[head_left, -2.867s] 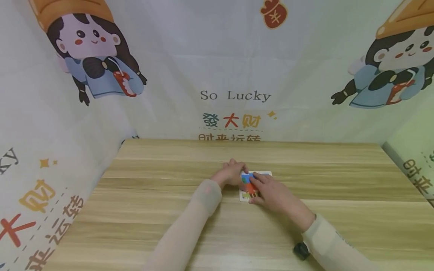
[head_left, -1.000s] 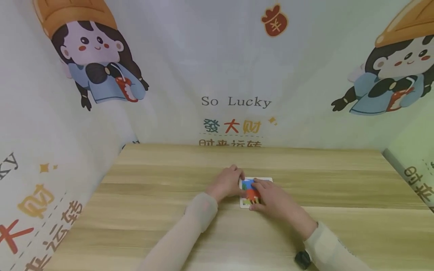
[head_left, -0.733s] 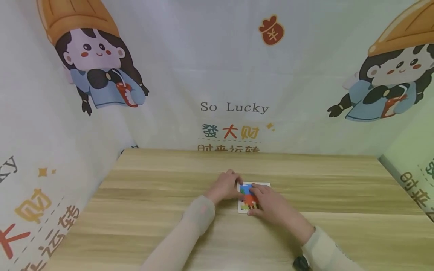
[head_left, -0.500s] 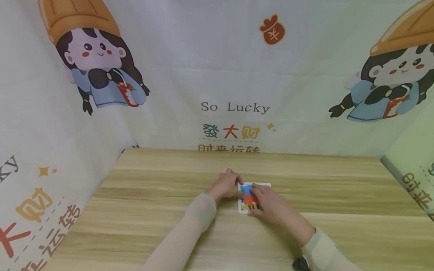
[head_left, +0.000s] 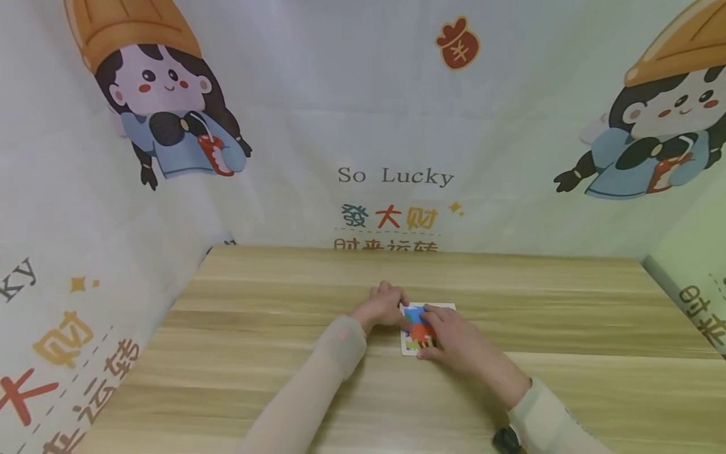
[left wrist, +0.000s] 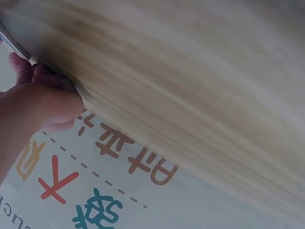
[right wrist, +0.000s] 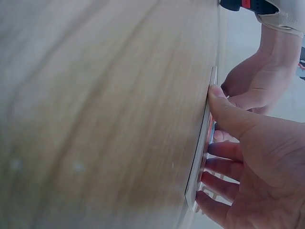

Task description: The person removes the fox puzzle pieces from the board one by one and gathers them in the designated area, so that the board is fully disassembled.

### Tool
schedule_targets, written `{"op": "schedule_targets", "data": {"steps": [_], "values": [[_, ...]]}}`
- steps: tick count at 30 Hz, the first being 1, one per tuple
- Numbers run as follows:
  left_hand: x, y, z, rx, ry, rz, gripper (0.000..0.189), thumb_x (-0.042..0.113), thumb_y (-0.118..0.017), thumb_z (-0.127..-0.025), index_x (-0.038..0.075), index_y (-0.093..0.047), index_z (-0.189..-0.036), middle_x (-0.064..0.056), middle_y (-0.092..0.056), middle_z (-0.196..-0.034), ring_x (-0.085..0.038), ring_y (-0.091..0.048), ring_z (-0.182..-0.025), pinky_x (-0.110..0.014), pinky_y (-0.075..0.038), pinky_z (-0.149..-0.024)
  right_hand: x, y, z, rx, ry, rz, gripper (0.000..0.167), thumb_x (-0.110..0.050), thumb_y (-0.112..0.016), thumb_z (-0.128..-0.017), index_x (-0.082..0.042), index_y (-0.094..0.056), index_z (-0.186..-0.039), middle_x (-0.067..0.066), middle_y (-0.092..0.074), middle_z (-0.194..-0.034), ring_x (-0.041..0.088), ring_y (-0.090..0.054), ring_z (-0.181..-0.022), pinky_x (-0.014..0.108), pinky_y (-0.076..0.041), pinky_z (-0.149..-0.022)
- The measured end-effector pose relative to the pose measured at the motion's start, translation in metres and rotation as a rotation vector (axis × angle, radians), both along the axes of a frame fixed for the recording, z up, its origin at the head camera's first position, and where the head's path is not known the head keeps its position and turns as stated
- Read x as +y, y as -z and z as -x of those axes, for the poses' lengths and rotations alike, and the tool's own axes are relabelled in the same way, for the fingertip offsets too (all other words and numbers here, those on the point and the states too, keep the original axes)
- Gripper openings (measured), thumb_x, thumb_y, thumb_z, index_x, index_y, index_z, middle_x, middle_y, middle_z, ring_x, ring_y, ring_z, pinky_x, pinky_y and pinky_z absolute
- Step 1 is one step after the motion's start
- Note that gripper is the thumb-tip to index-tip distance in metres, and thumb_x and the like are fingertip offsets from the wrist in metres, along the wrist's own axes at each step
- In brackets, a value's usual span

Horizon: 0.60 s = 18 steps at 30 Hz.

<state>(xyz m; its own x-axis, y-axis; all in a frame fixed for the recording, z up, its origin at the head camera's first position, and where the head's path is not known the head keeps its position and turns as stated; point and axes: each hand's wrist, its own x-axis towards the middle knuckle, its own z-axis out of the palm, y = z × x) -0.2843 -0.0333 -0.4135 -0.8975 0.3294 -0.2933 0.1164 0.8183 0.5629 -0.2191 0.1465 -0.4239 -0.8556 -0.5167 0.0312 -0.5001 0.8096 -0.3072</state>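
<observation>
A small flat picture board (head_left: 414, 343) with a white border and a blue, red and green picture lies on the wooden table. My left hand (head_left: 386, 306) holds its left side, fingers curled near the far left corner and the thumb over the picture. From the right, my right hand (head_left: 454, 334) spans the board, thumb at the near edge and fingertips by the far edge, covering much of the right half. In the right wrist view the board (right wrist: 202, 152) shows edge-on, with the right thumb and fingers (right wrist: 221, 162) touching it. The left wrist view shows the left hand (left wrist: 43, 98) beside the board's edge.
The wooden table (head_left: 255, 284) reaches back to a printed cloth (head_left: 283, 126) with cartoon figures and lettering. A black object (head_left: 506, 439) shows beside the right sleeve (head_left: 544, 410). The left sleeve (head_left: 317, 378) lies across the table's front.
The camera view has shifted slightly. My left hand has changed its pose a little at the board's left side. My right hand keeps its place on the board.
</observation>
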Motion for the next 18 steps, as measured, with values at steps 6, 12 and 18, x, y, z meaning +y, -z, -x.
{"op": "schedule_targets", "data": {"steps": [6,12,18], "values": [[0.0032,-0.0019,0.0025,-0.018,0.029,0.023,0.047,0.022,-0.082,-0.08,0.005,-0.062,-0.119,-0.015,-0.044,-0.124,-0.031,-0.035,-0.114,-0.043,-0.038,-0.103,0.002,-0.0004,0.0007,0.0,-0.007,-0.004,0.073,-0.04,-0.073,-0.089,0.006,-0.048,-0.14,0.026,-0.046,-0.149,0.045,-0.048,-0.134,0.057,-0.042,-0.109],[0.003,-0.0048,0.0036,0.0,0.025,0.042,0.05,0.02,-0.081,-0.081,0.003,-0.061,-0.124,-0.018,-0.047,-0.129,-0.033,-0.039,-0.121,-0.046,-0.038,-0.108,-0.0004,-0.0003,0.0032,0.004,-0.012,0.004,0.074,-0.04,-0.073,-0.089,0.006,-0.047,-0.141,0.025,-0.046,-0.149,0.044,-0.047,-0.135,0.056,-0.04,-0.111],[0.0046,-0.0049,0.0031,0.003,0.03,0.026,0.05,0.02,-0.081,-0.082,0.002,-0.062,-0.124,-0.02,-0.05,-0.132,-0.035,-0.042,-0.124,-0.047,-0.038,-0.11,0.0003,0.001,0.0013,-0.001,-0.011,-0.003,0.074,-0.04,-0.073,-0.088,0.007,-0.048,-0.14,0.025,-0.046,-0.149,0.044,-0.047,-0.135,0.056,-0.041,-0.111]]}}
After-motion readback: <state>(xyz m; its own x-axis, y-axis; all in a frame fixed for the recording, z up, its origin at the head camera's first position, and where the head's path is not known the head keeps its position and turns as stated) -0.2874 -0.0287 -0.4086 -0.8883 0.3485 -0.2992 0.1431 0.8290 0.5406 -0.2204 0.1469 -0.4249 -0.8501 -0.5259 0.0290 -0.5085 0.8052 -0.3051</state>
